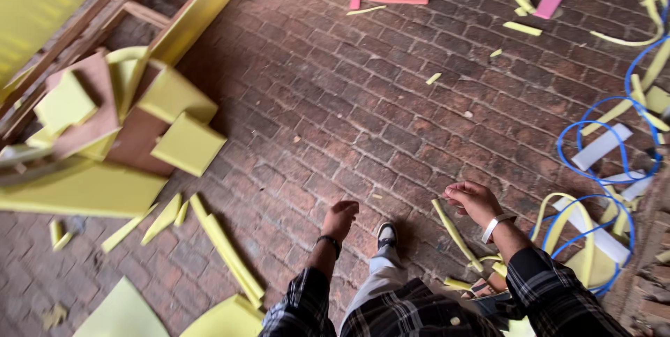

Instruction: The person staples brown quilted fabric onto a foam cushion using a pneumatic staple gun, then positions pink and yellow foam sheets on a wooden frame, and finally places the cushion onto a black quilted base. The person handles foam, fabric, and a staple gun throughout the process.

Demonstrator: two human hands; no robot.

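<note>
Seen from above, a brick floor (pixel 349 114) is littered with offcuts. At far left, yellow foam blocks (pixel 185 143) lie heaped by a wooden frame (pixel 84 30). The person's left hand (pixel 340 218) hangs loosely curled and holds nothing. The right hand (pixel 474 201) pinches a thin yellow foam strip (pixel 453 234), which dangles downward. A blue hose (pixel 600 162) coils at right.

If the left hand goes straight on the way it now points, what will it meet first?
Probably only the bare brick floor; the left hand points up the picture and no foam scrap lies close in that line. Depth is unclear.
</note>
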